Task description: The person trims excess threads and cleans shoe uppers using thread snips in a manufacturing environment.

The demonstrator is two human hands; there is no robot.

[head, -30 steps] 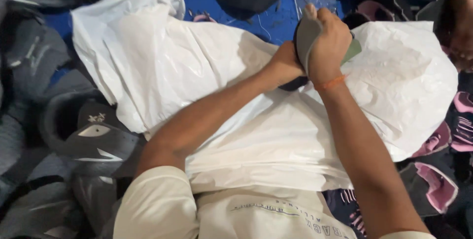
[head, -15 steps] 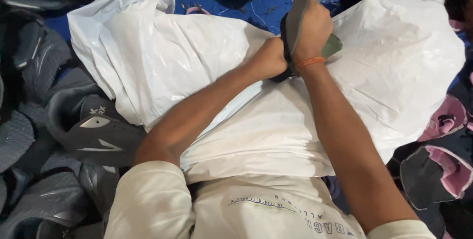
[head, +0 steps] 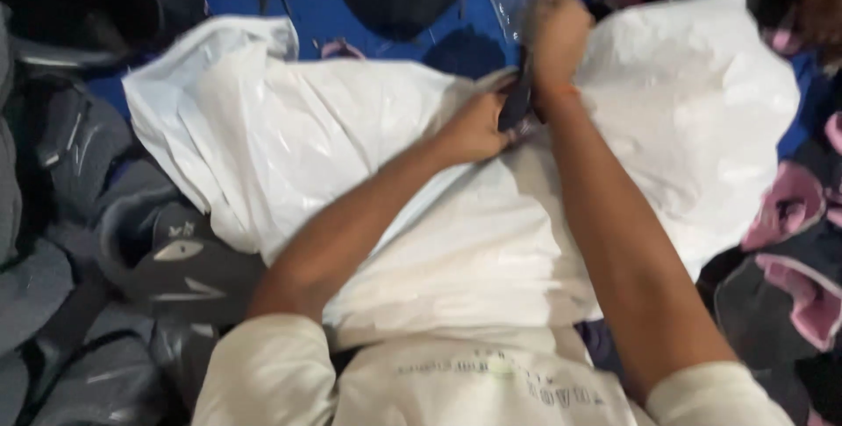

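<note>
A dark, flat cap piece (head: 516,101) stood nearly on edge at the upper centre of the frame, mostly hidden and blurred; it showed only as a narrow dark strip; below it lay a big white plastic bag (head: 351,136), crumpled and glossy, spread across the middle of the frame from upper left to right.

Your head view is motion-blurred throughout; hands (head: 526,75) smeared, no crisp edges anywhere. Light is soft, from overhead. White plastic bag (head: 289,136) glares, approx. blown out at centre. Corners dim; dark caps (head: 167,259) at left lose detail.
</note>
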